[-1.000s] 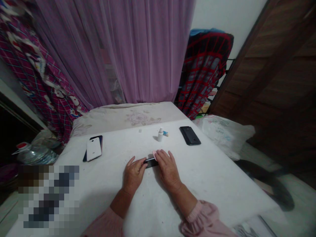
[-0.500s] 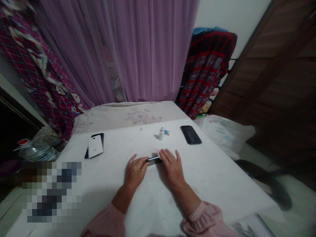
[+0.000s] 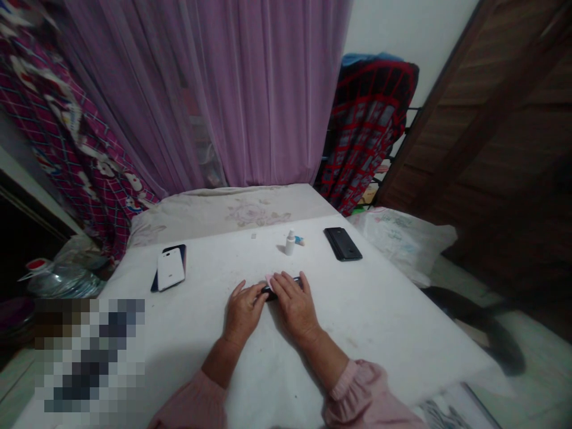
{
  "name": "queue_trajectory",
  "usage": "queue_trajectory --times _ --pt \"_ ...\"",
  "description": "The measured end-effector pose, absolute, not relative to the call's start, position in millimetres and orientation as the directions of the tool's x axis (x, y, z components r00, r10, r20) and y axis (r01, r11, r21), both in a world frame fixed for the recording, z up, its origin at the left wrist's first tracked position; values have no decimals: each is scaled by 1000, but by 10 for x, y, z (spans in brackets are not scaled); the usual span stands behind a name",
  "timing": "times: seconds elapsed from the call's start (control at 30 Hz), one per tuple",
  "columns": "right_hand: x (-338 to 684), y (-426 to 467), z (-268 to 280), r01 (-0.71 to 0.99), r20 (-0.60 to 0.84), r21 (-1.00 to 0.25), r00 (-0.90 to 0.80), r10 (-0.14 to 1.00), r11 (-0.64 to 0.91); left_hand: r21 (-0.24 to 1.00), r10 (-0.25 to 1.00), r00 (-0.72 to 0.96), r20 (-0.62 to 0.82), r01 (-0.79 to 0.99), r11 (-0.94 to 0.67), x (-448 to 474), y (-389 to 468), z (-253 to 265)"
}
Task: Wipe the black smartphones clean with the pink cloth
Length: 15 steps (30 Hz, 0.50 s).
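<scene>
My left hand is closed on the left end of a dark phone, pinching it between thumb and fingers just above the table. Across the phone lies my right hand, its fingers pressing a small pink cloth against it close to the left fingertips. Most of the phone is hidden under the right fingers; its far end peeks out past them. Beyond the hands stands a small white spray bottle, with a little blue-and-tan item just behind it.
On the left, a white phone rests on a dark one. Stacked black phones lie at the right on the white table cover. A tiny pale square sits farther back. A large water bottle is off the left edge.
My right hand has slid left along the phone with the pink cloth, toward my left hand. The phone's right end now shows beyond the right fingers. My left hand keeps its grip.
</scene>
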State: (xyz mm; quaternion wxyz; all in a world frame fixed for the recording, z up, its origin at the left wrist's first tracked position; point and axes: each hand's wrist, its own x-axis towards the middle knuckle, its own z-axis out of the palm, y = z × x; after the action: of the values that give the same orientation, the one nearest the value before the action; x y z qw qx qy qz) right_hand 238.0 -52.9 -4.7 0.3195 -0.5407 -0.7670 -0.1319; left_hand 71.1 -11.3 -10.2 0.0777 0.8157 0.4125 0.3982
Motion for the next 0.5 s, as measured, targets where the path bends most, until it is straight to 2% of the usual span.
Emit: queue_trajectory --times 0.1,0.17,0.23,0.3,0.37,0.43,0.5 --pt "2613 -463 -129 922 606 -280 -46 794 268 515 792 298 533 628 -583 693 -54 -131" --pt "2786 -421 -216 857 566 -488 168 807 164 543 819 267 508 638 -545 665 -7 -161" --pt "2915 -387 -297 662 460 -740 371 807 118 550 835 257 487 652 -521 630 35 -196" --pt "2979 -362 -341 378 317 -918 524 790 118 538 843 253 475 675 -505 599 65 -234" --pt "2990 -344 -330 82 156 -988 606 780 134 512 843 248 476 701 -496 579 76 -267" --pt "2981 -335 -270 -158 20 -977 598 801 143 476 836 255 486 725 -497 576 66 -289" --pt "2978 -334 -193 -316 -62 -940 536 842 132 436 836 271 477 753 -493 586 33 -292"
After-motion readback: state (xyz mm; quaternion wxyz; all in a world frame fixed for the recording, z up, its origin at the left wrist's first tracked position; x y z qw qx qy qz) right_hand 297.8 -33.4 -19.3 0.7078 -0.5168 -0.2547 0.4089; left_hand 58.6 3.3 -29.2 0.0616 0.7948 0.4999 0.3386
